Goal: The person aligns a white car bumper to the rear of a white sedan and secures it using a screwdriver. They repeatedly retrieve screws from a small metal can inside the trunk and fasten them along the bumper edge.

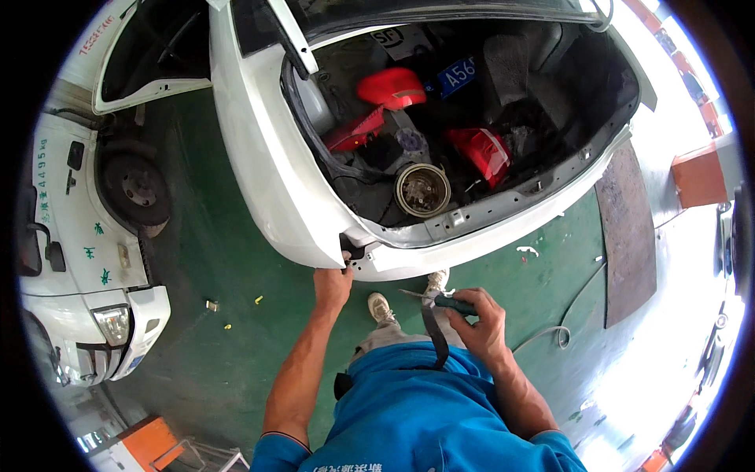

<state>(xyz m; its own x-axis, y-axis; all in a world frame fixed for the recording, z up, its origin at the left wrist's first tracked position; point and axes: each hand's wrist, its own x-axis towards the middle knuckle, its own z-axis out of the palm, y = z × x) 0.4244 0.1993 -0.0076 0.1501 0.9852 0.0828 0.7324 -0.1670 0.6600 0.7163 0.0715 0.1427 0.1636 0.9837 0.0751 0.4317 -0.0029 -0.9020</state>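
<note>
My left hand point(333, 287) is at the rear left corner of a white car body point(271, 181). Its fingers close on the edge of the bumper point(401, 263), beside a dark recess point(354, 247); some fingertips are hidden there. My right hand point(484, 322) holds a screwdriver point(456, 304) by its green handle, in front of my body. The thin blade points left, toward the car, and touches nothing. A dark strap point(434, 337) hangs by my waist below the blade.
In the open trunk lie red tail lamps point(481, 153), a round metal tin point(423, 190) and a blue plate point(458, 76). A white truck point(79, 259) stands left. On the green floor are small scraps point(527, 251), a hose point(563, 334) and a dark mat point(627, 236).
</note>
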